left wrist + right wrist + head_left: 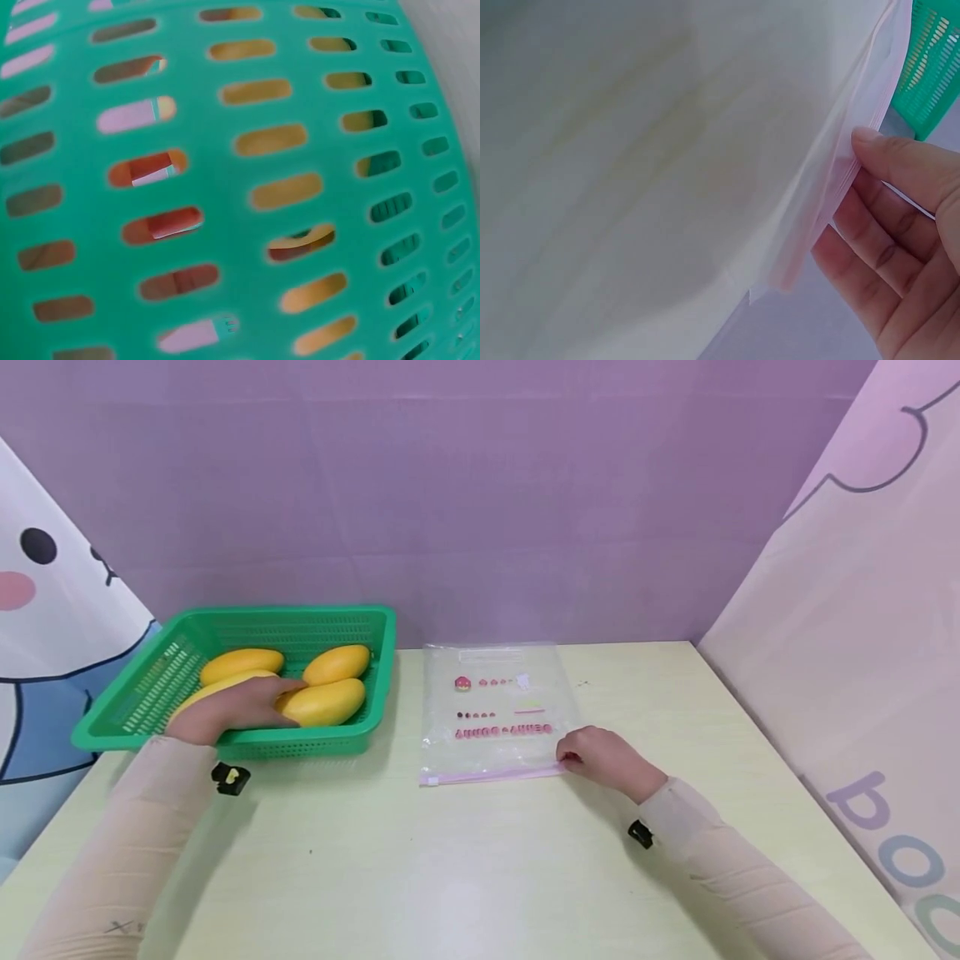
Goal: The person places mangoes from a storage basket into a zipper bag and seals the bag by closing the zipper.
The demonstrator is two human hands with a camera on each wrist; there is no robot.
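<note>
On table: right hand [609,760] fingers [900,225] touching bag [495,710] zip corner.

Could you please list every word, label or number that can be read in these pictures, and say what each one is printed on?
"Benny Bunny", as best it reads, in pink letters upside down to the head camera: on the clear zip bag.
Smaller print and small pink and dark icons on the same bag: too small to read.
Large pastel letters, seemingly "poo", cut off by the frame edge: on the right side panel.
The green basket and both wrist views: no text.
</note>
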